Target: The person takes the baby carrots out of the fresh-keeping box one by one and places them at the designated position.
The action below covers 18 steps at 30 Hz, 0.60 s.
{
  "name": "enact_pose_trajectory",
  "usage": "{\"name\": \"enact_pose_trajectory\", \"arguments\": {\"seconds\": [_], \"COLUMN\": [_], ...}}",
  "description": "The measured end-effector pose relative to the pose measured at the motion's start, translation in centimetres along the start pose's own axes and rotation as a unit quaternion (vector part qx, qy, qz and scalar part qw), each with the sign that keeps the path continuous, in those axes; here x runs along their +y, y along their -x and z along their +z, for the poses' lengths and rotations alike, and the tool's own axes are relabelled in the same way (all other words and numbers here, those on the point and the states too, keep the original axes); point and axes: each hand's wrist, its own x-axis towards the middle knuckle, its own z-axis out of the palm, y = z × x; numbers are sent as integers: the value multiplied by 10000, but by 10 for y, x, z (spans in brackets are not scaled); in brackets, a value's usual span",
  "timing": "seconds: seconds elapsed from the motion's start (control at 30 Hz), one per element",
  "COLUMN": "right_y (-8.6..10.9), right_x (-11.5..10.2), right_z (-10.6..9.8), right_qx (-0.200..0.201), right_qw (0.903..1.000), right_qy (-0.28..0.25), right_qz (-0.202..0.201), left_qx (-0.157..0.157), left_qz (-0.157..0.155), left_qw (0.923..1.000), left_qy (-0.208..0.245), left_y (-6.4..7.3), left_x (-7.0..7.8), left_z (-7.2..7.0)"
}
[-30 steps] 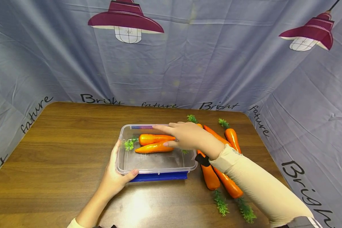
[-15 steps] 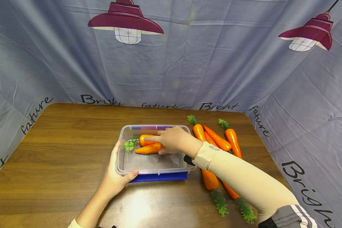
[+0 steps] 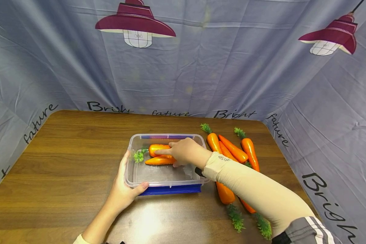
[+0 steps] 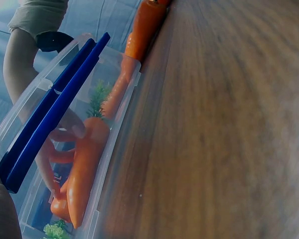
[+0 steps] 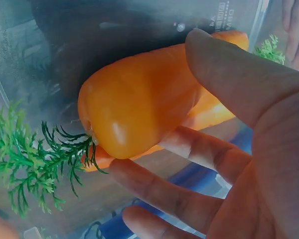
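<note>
A clear plastic food container (image 3: 158, 174) with blue clip flaps stands on the table. Two orange carrots lie in it, side by side with their green tops at opposite ends. My left hand (image 3: 125, 189) holds the container at its near left corner, thumb over the front rim. Inside the container is my right hand (image 3: 187, 150). Its thumb and fingers are on either side of the nearer carrot (image 5: 134, 104), as the right wrist view shows. The farther carrot (image 3: 158, 149) lies behind, partly covered by the fingers.
Several more carrots (image 3: 234, 149) with green tops lie on the wooden table (image 3: 79, 152) right of the container, some under the right forearm. A grey-blue curtain (image 3: 183, 74) printed with lamps encloses the table's back and sides.
My right hand has come down and left from above the container's right side to the carrots inside. The left hand and container have stayed put.
</note>
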Motion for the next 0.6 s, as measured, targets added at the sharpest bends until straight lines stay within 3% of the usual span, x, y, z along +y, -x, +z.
{"name": "enact_pose_trajectory", "arguments": {"seconds": [0.6], "right_y": [-1], "right_x": [-5], "right_z": [7], "right_qx": [-24], "right_qw": [10000], "right_qy": [-79], "right_qz": [-48], "left_qx": [11], "left_qz": [-7], "left_qw": [9999], "left_qy": [-146], "left_y": [0], "left_x": [0], "left_z": [-1]}}
